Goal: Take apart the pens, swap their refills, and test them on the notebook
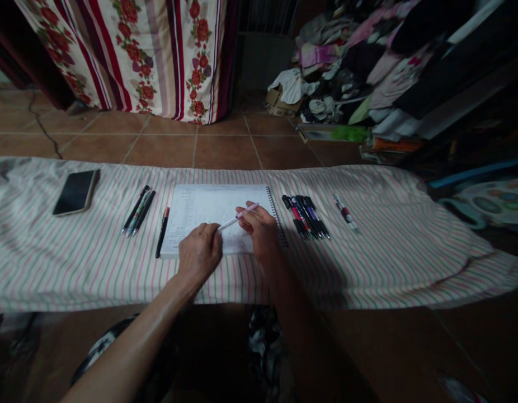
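Above an open spiral notebook, a slim white and pink pen is held slantwise between both hands. My left hand is closed around its lower-left end, which the fingers hide. The fingers of my right hand pinch the pink upper end. Along the notebook's left edge lies a black pen with a pinkish end. The notebook's page carries faint print, too small to read.
Several dark pens lie grouped right of the notebook, with a white, red and black pen farther right. Three pens and a phone lie to the left. Striped cloth covers the table. Clothes are heaped beyond.
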Tool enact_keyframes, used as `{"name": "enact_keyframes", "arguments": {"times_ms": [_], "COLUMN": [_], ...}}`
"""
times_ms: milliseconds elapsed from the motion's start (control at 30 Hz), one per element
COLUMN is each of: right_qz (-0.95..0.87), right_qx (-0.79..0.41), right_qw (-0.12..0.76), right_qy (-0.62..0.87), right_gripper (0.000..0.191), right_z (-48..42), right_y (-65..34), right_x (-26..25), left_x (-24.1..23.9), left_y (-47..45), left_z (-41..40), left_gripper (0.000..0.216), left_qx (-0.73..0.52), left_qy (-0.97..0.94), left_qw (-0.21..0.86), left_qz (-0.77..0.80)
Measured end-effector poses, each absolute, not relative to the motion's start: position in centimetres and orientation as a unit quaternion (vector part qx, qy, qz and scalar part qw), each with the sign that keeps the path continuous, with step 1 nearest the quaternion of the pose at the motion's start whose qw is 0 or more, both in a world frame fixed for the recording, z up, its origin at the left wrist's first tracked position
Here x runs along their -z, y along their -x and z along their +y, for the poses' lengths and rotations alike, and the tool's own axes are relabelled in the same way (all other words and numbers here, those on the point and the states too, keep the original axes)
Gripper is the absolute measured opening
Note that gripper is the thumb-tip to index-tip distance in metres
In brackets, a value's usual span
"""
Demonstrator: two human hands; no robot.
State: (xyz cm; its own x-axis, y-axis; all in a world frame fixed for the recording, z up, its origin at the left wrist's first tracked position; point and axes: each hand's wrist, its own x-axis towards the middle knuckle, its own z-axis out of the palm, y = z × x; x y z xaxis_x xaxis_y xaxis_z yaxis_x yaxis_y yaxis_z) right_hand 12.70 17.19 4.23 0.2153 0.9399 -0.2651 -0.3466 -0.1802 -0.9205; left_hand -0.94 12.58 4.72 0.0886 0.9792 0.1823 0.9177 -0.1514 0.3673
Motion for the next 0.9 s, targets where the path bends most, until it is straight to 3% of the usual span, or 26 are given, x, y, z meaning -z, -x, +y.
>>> {"name": "enact_keyframes", "arguments": {"times_ms": [500, 767, 900], "right_qz": [-0.189, -0.232, -0.316], "right_qx": [-0.542, -0.553, -0.529], "right_qw": [0.647, 0.597, 0.541], "right_qy": [0.502, 0.532, 0.573], "right_gripper": [0.028, 0.018, 0.025], "right_z": [17.5, 17.1, 16.7], "right_y": [-14.8, -14.3, -13.8], "right_x": [-4.3, -4.9, -4.7], "left_x": [-4.6, -4.7, -4.7], "left_y": [0.8, 0.7, 0.6], "left_z": [13.2, 13.3, 13.3], "left_gripper": [0.029, 0.032, 0.032], "left_qx": [-0.197, -0.211, -0.219], "left_qy": [-0.731, -0.716, -0.711], "left_qw": [0.039, 0.057, 0.057], "left_qz": [0.651, 0.663, 0.666]}}
